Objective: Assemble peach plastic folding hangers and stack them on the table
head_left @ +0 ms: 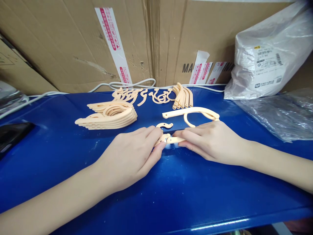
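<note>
My left hand (132, 155) and my right hand (210, 142) meet at the middle of the blue table (171, 195), both pinched on a small peach plastic piece (169, 139) lying on the surface. A small peach hook (164, 125) lies just behind the fingers. A larger curved peach hanger part (193, 113) rests behind my right hand, touching its fingertips' far side. To the left stands a stack of peach hanger arms (110, 116).
Loose peach hooks (144, 94) and a bundle of straight peach strips (183, 97) lie at the table's back. Cardboard boxes (73, 42) wall the rear. A white plastic bag (269, 55) and clear film (281, 114) sit right; a black object (12, 133) sits left. White cables (132, 85) run along the back.
</note>
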The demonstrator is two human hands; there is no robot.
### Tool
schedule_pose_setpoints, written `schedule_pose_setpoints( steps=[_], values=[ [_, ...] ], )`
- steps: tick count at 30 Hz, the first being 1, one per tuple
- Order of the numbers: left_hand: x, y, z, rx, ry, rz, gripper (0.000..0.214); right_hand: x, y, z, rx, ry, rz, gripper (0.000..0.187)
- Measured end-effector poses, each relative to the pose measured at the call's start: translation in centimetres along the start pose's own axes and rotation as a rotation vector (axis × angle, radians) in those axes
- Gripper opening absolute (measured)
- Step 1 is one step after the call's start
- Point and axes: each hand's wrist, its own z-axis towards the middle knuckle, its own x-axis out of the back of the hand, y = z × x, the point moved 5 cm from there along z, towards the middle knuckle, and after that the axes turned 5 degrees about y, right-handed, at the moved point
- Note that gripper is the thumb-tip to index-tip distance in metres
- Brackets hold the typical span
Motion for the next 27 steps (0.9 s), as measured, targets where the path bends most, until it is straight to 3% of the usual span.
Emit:
schedule_pose_setpoints(
  steps=[8, 19, 27],
  values=[
    [-0.33, 0.49, 0.06, -0.047, -0.041, 0.041, 0.022, 0.49, -0.68, 0.14, 0.018, 0.051, 0.028, 0.034],
    [0.08, 0.99, 0.26, -0.146, 0.031, 0.243, 0.043, 0.88, -0.96, 0.23, 0.038, 0.100, -0.014, 0.037],
    [0.35, 0.88, 0.28, -0.275, 0.125, 0.362, 0.049, 0.49, -0.73, 0.16, -0.011, 0.032, 0.082, 0.035]
  ],
)
